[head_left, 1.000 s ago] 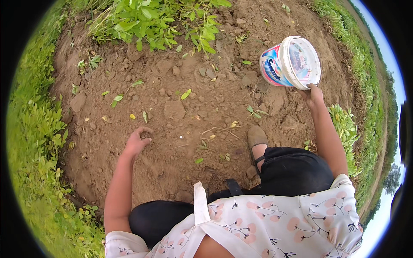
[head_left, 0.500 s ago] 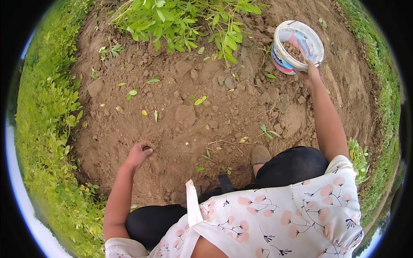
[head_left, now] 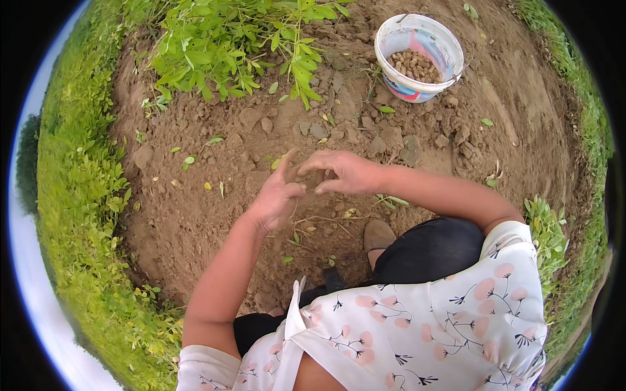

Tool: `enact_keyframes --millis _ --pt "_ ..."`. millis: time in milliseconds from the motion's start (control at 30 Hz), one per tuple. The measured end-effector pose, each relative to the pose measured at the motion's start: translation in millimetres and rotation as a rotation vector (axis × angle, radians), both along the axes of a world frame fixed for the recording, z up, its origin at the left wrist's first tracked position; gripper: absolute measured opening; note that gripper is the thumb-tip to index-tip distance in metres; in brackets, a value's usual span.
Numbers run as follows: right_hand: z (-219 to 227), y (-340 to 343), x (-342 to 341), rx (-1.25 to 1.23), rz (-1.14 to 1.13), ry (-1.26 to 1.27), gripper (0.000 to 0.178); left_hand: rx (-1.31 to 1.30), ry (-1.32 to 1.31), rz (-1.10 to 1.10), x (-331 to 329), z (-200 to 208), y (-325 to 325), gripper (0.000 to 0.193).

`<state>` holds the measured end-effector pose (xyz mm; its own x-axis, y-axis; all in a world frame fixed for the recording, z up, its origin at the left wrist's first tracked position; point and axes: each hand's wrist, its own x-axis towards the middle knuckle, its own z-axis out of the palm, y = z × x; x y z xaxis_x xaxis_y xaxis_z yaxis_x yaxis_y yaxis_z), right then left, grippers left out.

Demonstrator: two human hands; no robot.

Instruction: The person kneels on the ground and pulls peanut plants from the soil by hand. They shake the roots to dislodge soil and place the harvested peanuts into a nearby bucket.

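Over the soil, my left hand [head_left: 276, 199] and my right hand [head_left: 344, 173] are close together, their fingertips almost meeting. The thumb and forefinger of my left hand are apart, and I see nothing between them. My right hand is curved, with a gap between thumb and fingers and nothing visible in it. Whether the fingertips touch is hard to tell. Beyond my right hand a white, blue and pink plastic bucket [head_left: 405, 90] stands upright on the ground. Unshelled peanuts [head_left: 415, 66] lie in its bottom, and neither hand touches it.
Leafy green plants [head_left: 241, 49] lie at the far side, left of the bucket. Clods and loose leaves dot the brown soil [head_left: 189, 221]. Dense green growth [head_left: 72, 215] borders the left, with grass [head_left: 577, 117] on the right. My shoe [head_left: 378, 235] rests near my bent knee.
My right hand has let go of the bucket's rim and come in toward the middle. My left hand has risen from near the soil to meet it. The view has shifted slightly.
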<state>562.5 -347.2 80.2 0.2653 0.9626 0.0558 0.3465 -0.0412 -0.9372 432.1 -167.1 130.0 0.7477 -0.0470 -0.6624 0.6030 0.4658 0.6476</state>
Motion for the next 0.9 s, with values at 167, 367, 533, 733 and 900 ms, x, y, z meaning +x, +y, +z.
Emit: enact_keyframes --millis 167,367,533,733,900 --pt "7.8 -11.3 17.2 0.123 -0.017 -0.305 0.031 -0.186 -0.151 0.22 31.5 4.3 -39.3 0.093" --pt "41.8 -62.8 116.2 0.192 -0.764 -0.809 0.034 0.352 -0.095 -0.098 7.0 -23.1 -19.6 0.064" --pt "42.7 -68.9 145.6 0.142 -0.987 -1.206 0.062 1.338 0.047 -0.824 -95.0 -93.0 -7.9 0.084" --pt "-64.9 -4.0 2.3 -0.041 0.369 -0.728 0.075 1.461 0.183 -0.992 -165.7 -103.7 -31.0 0.101" --pt "-110.5 -1.4 -14.7 -0.255 0.888 -0.797 0.071 1.444 0.41 -0.77 -168.8 -107.0 -19.9 0.102"
